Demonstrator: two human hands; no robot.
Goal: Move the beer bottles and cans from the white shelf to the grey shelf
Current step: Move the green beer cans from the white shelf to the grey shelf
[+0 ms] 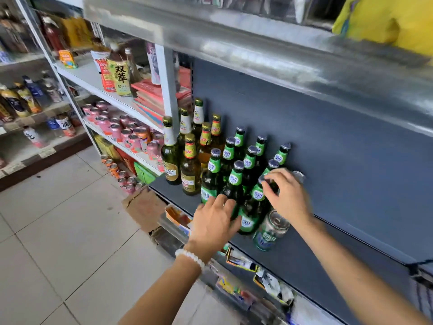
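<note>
Several green-labelled beer bottles (235,177) stand clustered on the grey shelf (328,249), with gold-capped bottles (191,165) behind them to the left. My right hand (285,195) pinches the neck of the nearest green bottle (254,207) just under its cap. Against that bottle's lower body my left hand (214,219) rests with spread fingers. A green and silver beer can (269,231) stands right beside this bottle; another can's top (299,176) shows behind my right hand.
The white shelf (93,80) at the left carries pink cans (117,130), tea bottles and red boxes. More cans and a cardboard box (143,207) lie on the tiled floor. A metal shelf (257,50) overhangs the grey one. To the right the grey shelf is bare.
</note>
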